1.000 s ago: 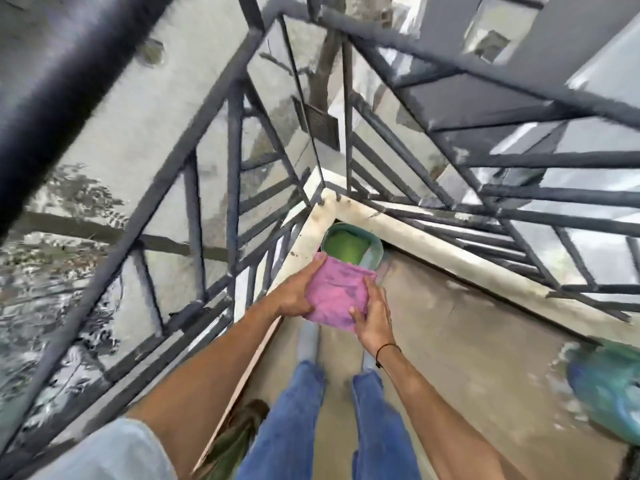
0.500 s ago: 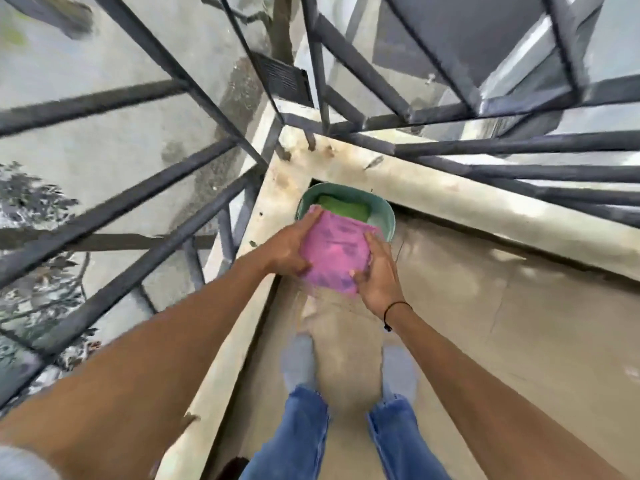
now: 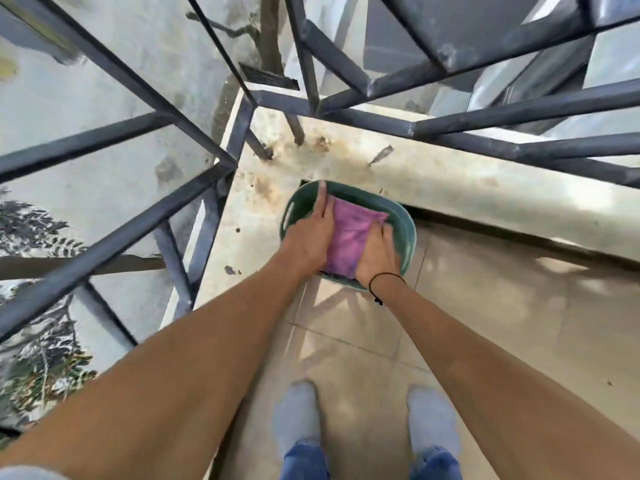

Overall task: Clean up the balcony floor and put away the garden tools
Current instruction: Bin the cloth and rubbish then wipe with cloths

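Pink cloth [image 3: 348, 237] inside green basin [image 3: 405, 226], left hand [image 3: 308, 237] fingers straight against it, right hand [image 3: 377, 254] pressing flat, tiled balcony floor [image 3: 485, 323].

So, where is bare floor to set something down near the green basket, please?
Bare tiled floor lies right of the green basket, below the ledge, and between basket and feet. The basket itself is crowded: left hand, right hand and pink cloth fill it. The corner railing hems its left side.
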